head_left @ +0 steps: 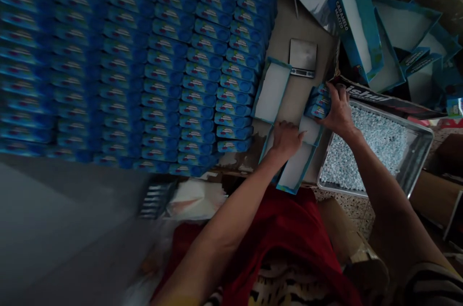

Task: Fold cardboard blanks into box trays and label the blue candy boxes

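The right hand (pixel 340 112) is closed around small blue packs (pixel 318 103) at the far end of an open carton (pixel 310 131). Whether the left hand (pixel 287 139), beside it, grips anything cannot be told. Beyond, a blue box (pixel 342 15) reads "CARAMELO MACIZO"; a dark flap (pixel 392 100), "ishu…". Print on the stacked packs (pixel 200 84) is too blurred.

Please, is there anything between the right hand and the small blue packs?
Nothing visible stands between: the right hand touches the small blue packs. The metal pan of pale pieces lies beside them, partly beneath the right forearm.
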A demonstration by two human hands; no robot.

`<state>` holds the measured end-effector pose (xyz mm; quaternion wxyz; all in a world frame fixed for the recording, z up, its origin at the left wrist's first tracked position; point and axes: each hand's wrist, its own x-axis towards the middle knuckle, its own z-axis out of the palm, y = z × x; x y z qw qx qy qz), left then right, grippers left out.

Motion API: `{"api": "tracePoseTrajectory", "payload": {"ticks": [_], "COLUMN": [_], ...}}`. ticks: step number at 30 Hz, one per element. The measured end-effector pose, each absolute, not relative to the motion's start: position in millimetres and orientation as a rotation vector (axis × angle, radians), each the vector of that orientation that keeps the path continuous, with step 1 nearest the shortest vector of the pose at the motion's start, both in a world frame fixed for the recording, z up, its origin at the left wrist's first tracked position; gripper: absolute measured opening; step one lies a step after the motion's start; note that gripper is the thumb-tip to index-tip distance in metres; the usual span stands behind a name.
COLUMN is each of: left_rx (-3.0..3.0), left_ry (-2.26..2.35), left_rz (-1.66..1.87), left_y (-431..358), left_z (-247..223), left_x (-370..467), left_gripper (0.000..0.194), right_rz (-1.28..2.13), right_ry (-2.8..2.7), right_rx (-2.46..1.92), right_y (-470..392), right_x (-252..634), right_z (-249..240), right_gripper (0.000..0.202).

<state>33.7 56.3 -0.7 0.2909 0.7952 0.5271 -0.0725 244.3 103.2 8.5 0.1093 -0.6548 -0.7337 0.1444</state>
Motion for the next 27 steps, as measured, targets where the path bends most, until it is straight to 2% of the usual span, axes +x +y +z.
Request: {"api": "tracePoseTrajectory", "payload": {"ticks": [3, 6, 11, 16, 19, 22, 27], "left_rx": [2.131, 2.096, 1.974, 2.117, 2.150, 1.928, 1.783], "left_ry": [1.315, 1.331, 1.470, 1.425, 1.449, 1.488, 1.420], "left_rz": [-0.302, -0.319, -0.330, -0.260, -0.183, -0.366, -0.436], "left_y": [65, 69, 51, 31, 12, -13, -39], "left_z": [-3, -4, 4, 4, 0, -4, -15], "left_x": [30, 37, 38, -1, -8, 3, 11], "left_gripper": [0.070, 0.074, 0.066, 0.066, 0.056, 0.044, 0.057], "right_rz": [0.429, 0.449, 0.502, 0.563, 0.567, 0.549, 0.498], "right_ry": [-2.212, -2.266, -2.294, -2.311, -2.334, -2.336, -2.357], "right_rx": [-1.912, -1.889, -1.857, -1.819, -1.799, -1.831, -1.874], "right_y": [108, 113, 119, 123, 128, 133, 143], "right_x": [243, 248, 253, 226, 212, 210, 213], "right_z": [4, -2, -2, 1, -1, 0, 8], "right_gripper": [0.113, 0.116, 0.116, 0.117, 0.116, 0.122, 0.123]}}
